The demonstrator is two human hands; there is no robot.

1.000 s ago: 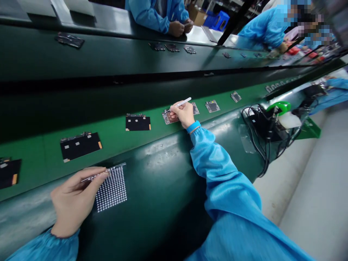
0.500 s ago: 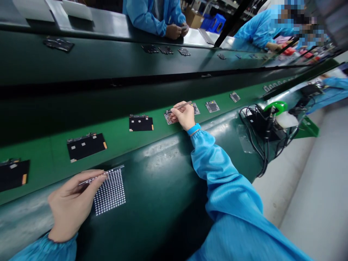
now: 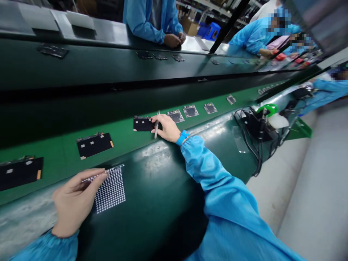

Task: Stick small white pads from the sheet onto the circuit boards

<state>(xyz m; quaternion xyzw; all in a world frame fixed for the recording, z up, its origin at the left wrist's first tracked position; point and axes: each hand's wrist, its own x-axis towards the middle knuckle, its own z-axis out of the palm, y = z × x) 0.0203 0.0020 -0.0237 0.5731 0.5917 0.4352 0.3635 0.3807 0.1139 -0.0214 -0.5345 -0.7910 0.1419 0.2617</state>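
Observation:
My left hand (image 3: 77, 199) pinches the top edge of a clear sheet of small round white stickers (image 3: 111, 190), which hangs over the dark green bench. Tweezers (image 3: 157, 125) are gripped in my right hand (image 3: 167, 127), upright between thumb and fingers. That hand is at the right end of a black panel with a circuit strip (image 3: 141, 124) on the green belt, and covers part of it; whether it touches the panel I cannot tell. Just right of the hand lies a bare circuit board (image 3: 176, 116). Another black panel (image 3: 95, 145) lies to the left, nearer me.
Further circuit boards (image 3: 210, 108) follow along the green belt (image 3: 127, 145) to the right. Cables and a black box (image 3: 258, 127) with a green tape roll (image 3: 269, 109) stand on the bench at right. Across the line, a person in blue (image 3: 152, 21) faces a second belt.
My right hand has moved left with the tweezers, from a circuit board to the black panel, and the tweezers have turned upright. The panels on the belt appear shifted right; my left hand is nearly still.

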